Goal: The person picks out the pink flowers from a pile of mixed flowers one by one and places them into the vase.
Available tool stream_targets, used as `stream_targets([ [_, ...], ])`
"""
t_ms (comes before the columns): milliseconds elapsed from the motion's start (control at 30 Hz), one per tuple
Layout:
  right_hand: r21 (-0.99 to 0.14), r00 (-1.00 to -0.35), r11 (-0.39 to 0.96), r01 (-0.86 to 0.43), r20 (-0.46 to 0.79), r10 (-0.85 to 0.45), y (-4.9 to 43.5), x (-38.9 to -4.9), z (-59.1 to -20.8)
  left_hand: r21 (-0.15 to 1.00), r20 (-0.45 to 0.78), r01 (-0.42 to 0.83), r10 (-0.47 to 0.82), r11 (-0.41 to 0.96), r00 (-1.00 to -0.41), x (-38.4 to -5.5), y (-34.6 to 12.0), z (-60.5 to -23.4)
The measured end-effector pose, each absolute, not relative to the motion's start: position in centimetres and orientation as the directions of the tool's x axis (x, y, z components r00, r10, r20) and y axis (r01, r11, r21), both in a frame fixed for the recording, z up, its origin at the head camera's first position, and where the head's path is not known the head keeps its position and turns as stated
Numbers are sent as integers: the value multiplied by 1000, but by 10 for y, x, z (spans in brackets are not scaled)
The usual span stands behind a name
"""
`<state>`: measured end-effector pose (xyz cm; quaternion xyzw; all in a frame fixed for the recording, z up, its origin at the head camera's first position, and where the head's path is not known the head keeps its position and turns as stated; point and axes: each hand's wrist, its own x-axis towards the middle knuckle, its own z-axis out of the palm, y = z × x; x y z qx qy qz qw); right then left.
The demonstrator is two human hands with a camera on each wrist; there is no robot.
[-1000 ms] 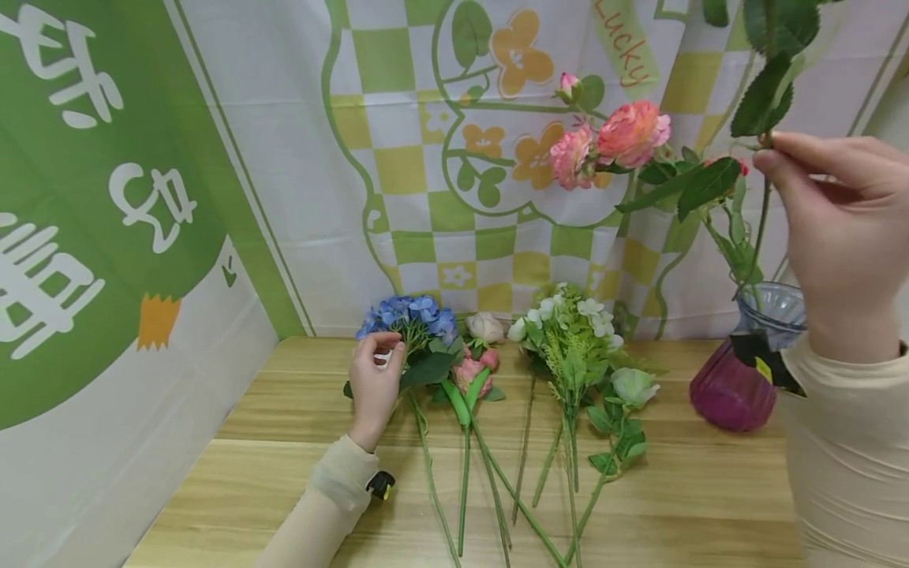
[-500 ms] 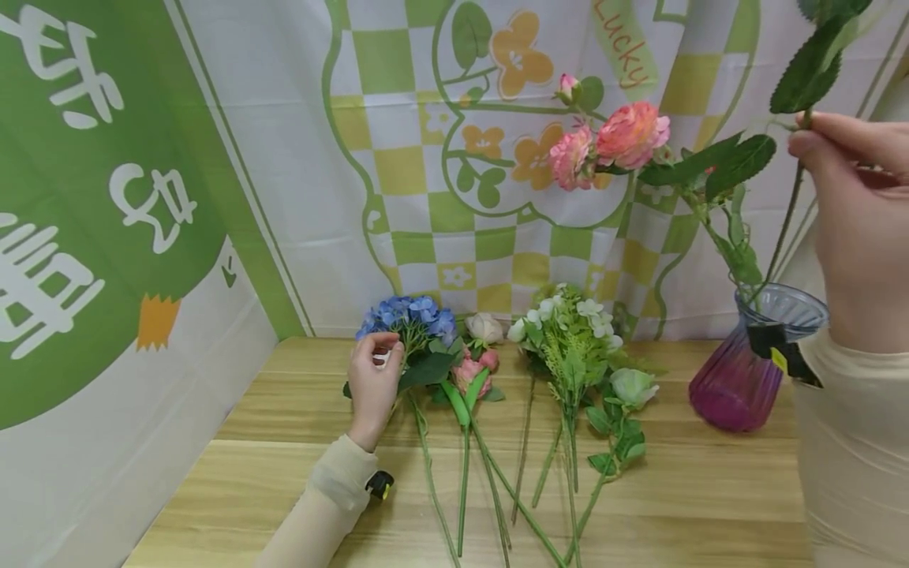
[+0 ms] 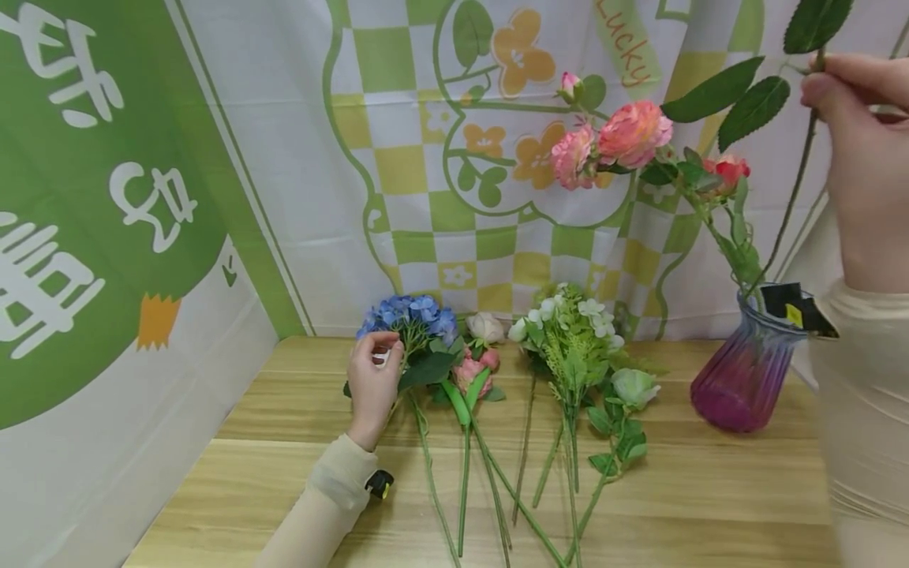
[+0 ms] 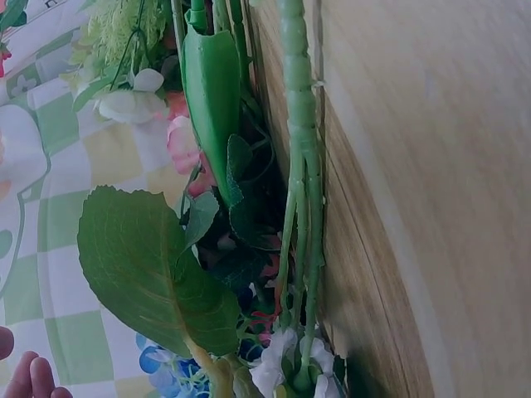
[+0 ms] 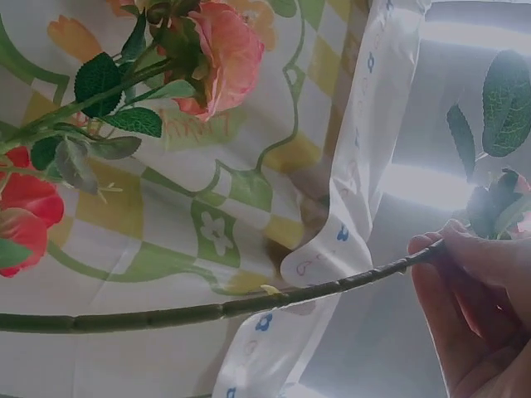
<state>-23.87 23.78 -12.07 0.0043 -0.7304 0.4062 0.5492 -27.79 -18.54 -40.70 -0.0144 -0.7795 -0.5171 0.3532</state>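
Observation:
My right hand [image 3: 862, 158] pinches a long leafy flower stem [image 3: 794, 193] between thumb and fingertips, high above the vase. The stem slants down to the mouth of the pink-purple glass vase [image 3: 742, 379]; its lower end is hard to make out. A coral-pink flower spray [image 3: 634, 134] with a red bloom [image 3: 730, 170] also stands in the vase. In the right wrist view the pinched stem [image 5: 224, 310] curves across, with part of a pink bloom beyond the hand. My left hand [image 3: 372, 386], fingers loosely bent and holding nothing, is beside the blue hydrangea [image 3: 408, 317].
On the wooden table [image 3: 284, 489] lie a pink flower [image 3: 470, 375], a pale rose [image 3: 486, 327], a white-and-green bunch [image 3: 568, 339] and a pale green rose [image 3: 634, 386]. Their stems point toward the front edge. A checked cloth [image 3: 398, 170] hangs behind.
My right hand has moved up and to the right with the leafy stem. Its leaves now hang higher, and the red bloom shows more fully. My left hand has not moved.

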Motion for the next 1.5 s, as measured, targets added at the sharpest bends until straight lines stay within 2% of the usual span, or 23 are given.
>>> stream_targets([
  [200, -563, -387, 647, -514, 826, 410, 246, -241, -113, 800, 556, 382, -331, 463, -762, -277, -186, -406],
  [433, -662, -490, 584, -469, 745, 452, 248, -243, -123, 793, 568, 394, -331, 465, -753, -277, -187, -406],
  [667, -615, -484, 678, -403, 772, 413, 251, -248, -143, 792, 569, 392, -333, 468, -752, -276, -185, -407],
  [967, -559, -440, 671, -487, 821, 364, 262, -261, -160, 780, 581, 392, -331, 488, -743, -276, -185, -407],
  [1200, -509, -387, 748, -426, 850, 358, 269, -267, -174, 783, 575, 385, -334, 488, -747, -279, -189, -408],
  [1500, -462, -376, 804, -375, 868, 323, 277, -273, -186, 773, 575, 373, -319, 513, -753, -277, -191, -411],
])
